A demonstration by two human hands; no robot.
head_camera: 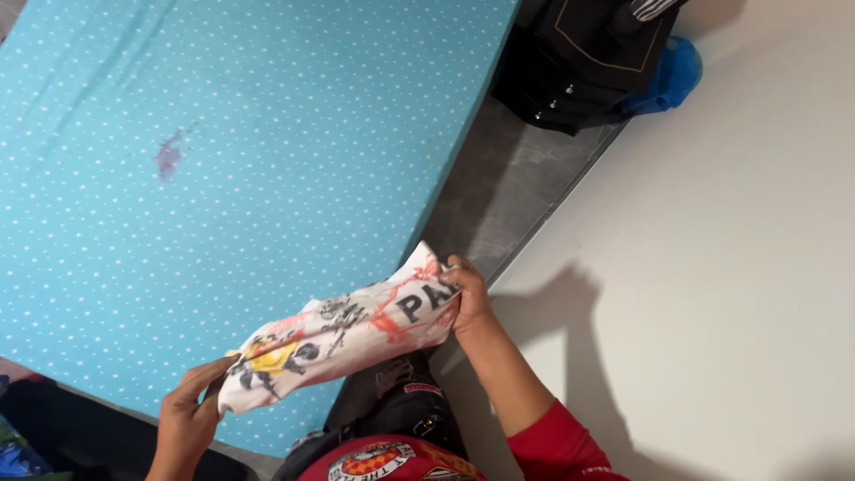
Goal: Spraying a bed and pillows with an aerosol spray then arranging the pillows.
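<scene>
Holding a folded white cloth (343,334) between both hands, we keep it stretched just above the near edge of a bed covered by a turquoise sheet (223,160) with small white dots. Our left hand (189,419) pinches the lower end of the cloth, fingers closed around its corner; our right hand (468,298) is clamped on the upper end, thumb over the fabric, with a red sleeve (557,441) showing further down the arm. The cloth carries a busy print: black block lettering near the right hand, red splashes through the middle, and a yellow patch with black marks toward the left hand. A small purple stain (169,156) sits on the sheet, well apart from the cloth. Beside the bed runs a strip of grey floor (508,187), then a pale wall (730,267). At the top lies a black bag (588,53) with something blue (672,76) tucked against it.
</scene>
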